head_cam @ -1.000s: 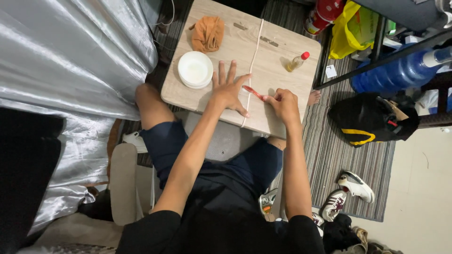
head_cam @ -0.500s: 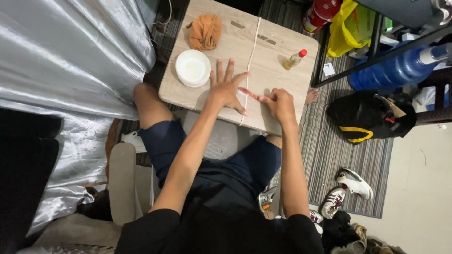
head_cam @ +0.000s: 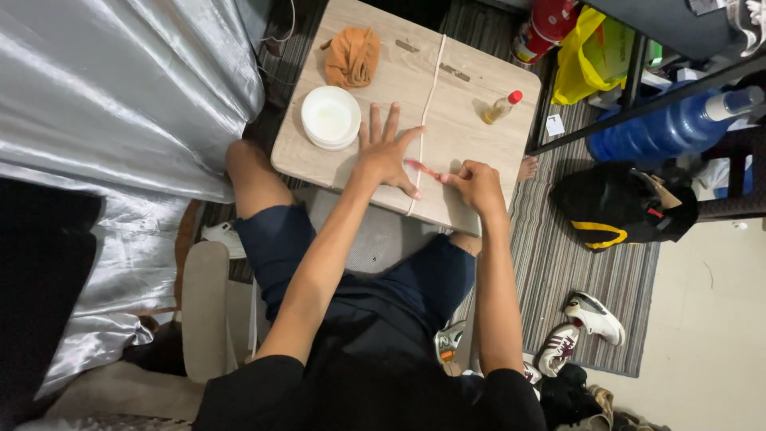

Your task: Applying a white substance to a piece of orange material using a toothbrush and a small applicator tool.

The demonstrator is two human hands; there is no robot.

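Overhead, a small wooden table (head_cam: 471,148) is seen set on a grey striped rug (head_cam: 558,263), with silver curtain fabric (head_cam: 104,104) filling the room's left side and pale floor at the right. A pale seam is seen running down the tabletop's middle. One left hand (head_cam: 385,152) is laid flat on the wood, its fingers spread wide. One right hand (head_cam: 477,183) is closed around the end of a thin pink tool (head_cam: 423,169), possibly a nail file, whose far tip is held at the left thumb. Both hands are found near the table's front edge, across the seam.

One stack of white bowls (head_cam: 329,117) is placed just beside the left hand, and one crumpled orange cloth (head_cam: 353,54) lies beyond it near the far corner. One small bottle with a red cap (head_cam: 501,106) is laid tilted on the right half, well apart from the hands.

Beside the table, one large blue water jug (head_cam: 662,124) is stored on its side, one yellow bag (head_cam: 590,56) and one red canister (head_cam: 544,24) are seen at the top, and one black bag with yellow trim (head_cam: 618,207) rests on the rug. Two white sneakers (head_cam: 578,327) are left at the rug's lower edge.
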